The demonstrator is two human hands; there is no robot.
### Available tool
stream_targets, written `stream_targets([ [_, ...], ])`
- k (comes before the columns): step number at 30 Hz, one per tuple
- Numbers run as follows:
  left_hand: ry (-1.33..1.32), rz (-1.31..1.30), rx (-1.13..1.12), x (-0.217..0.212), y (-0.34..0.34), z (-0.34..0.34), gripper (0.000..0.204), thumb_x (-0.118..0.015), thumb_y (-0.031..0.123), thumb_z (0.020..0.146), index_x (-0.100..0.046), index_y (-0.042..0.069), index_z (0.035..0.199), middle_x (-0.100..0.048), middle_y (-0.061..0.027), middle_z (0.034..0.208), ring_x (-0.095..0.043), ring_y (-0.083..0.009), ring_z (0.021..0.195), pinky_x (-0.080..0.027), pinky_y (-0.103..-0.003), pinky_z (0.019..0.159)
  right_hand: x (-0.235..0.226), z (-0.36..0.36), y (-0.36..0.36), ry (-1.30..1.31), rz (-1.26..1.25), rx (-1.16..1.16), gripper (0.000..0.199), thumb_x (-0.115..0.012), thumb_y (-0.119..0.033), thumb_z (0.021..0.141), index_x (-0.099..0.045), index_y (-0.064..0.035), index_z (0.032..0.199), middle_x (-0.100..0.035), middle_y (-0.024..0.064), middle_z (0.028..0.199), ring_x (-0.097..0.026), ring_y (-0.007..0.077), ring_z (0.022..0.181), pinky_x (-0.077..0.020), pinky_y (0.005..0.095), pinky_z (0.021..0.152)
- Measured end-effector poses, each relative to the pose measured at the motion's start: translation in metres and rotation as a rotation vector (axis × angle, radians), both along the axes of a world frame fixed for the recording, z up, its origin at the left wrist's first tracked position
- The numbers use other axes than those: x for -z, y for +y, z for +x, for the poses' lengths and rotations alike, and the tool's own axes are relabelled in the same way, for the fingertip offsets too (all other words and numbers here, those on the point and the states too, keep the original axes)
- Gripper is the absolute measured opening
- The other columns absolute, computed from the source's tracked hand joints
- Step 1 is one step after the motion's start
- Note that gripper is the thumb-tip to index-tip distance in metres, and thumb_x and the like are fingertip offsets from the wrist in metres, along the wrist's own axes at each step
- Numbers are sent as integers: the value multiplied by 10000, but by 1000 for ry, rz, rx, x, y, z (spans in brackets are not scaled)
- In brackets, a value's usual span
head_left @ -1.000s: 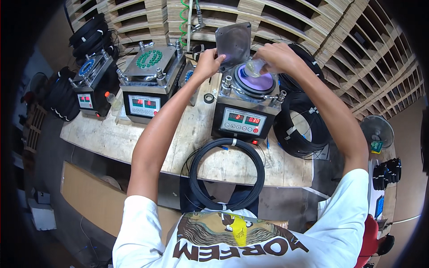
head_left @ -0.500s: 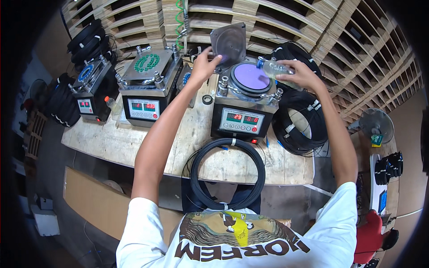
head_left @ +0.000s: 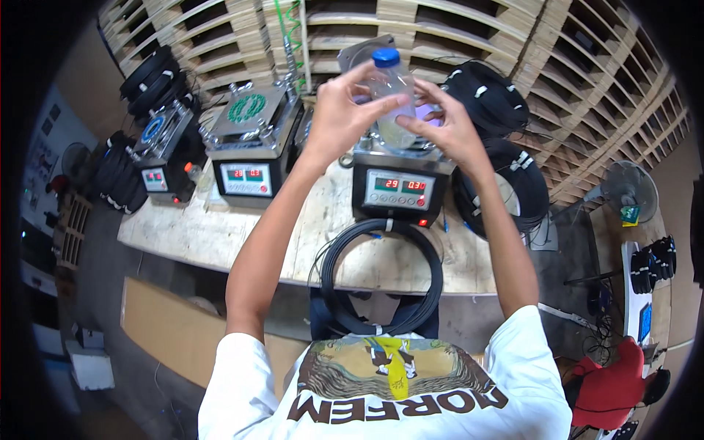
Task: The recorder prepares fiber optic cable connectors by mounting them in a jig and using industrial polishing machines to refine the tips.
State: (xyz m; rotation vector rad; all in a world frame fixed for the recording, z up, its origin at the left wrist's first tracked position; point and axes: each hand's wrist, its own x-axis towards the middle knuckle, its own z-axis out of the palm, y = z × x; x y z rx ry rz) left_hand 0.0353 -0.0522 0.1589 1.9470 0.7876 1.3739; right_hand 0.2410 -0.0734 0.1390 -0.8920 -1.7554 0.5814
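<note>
A clear plastic bottle (head_left: pixel 396 84) with a blue cap (head_left: pixel 386 58) stands upright in the air, a little cloudy liquid at its bottom. My left hand (head_left: pixel 348 114) closes on its left side, the thumb lying across the front. From the right, my right hand (head_left: pixel 449 125) grips the bottle, thumb pressed on its lower part. Behind them is a polishing machine (head_left: pixel 400 192), its purple round pad (head_left: pixel 426 112) mostly hidden by the bottle and my hands. A square metal plate (head_left: pixel 358 54) is raised at the machine's back.
A coil of black cable (head_left: pixel 330 273) lies at the table's front edge. To the left stand a machine with green fittings (head_left: pixel 246 110), another with a blue ring (head_left: pixel 154 130), and a small orange-capped bottle (head_left: pixel 192 173). More cable coils (head_left: pixel 488 99) are stacked at right, before wooden pallets.
The bottle, earlier tilted over the purple pad in my right hand, is now upright and nearer. My left hand has left the raised plate and come to the bottle.
</note>
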Motion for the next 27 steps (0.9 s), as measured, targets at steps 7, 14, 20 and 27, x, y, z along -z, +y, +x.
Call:
stream_targets([
  [7,67,77,-430,68,3,-64,562,-869,272,761,-656,-42,1176,-744,-165,972,-723,-214,835,-567,-331,740,19,31,10,151,-101,263,254,-671,-169,950,-707,-41,1167,-655,5,837,-574,66,796,-466,228,722],
  [14,314,-125,-496,211,17,-108,622,-893,219,706,-534,-23,1154,-662,-238,1048,-660,-383,993,-517,-432,868,40,45,16,234,-154,286,223,-603,-158,986,-715,-45,1142,-604,-41,814,-457,15,667,-327,180,574],
  [20,406,-133,-500,228,7,-99,676,-865,306,744,-494,4,1221,-601,-224,1132,-609,-385,1068,-493,-446,910,39,65,15,225,-158,333,209,-594,-120,975,-722,-37,1118,-604,-40,812,-481,17,706,-343,183,589],
  [27,160,20,-300,141,83,-57,615,-798,360,835,-564,-18,1261,-677,-184,1021,-676,-286,889,-541,-382,784,28,73,44,229,-173,308,244,-573,-134,991,-699,-44,1180,-599,-36,812,-409,10,569,-276,189,486],
])
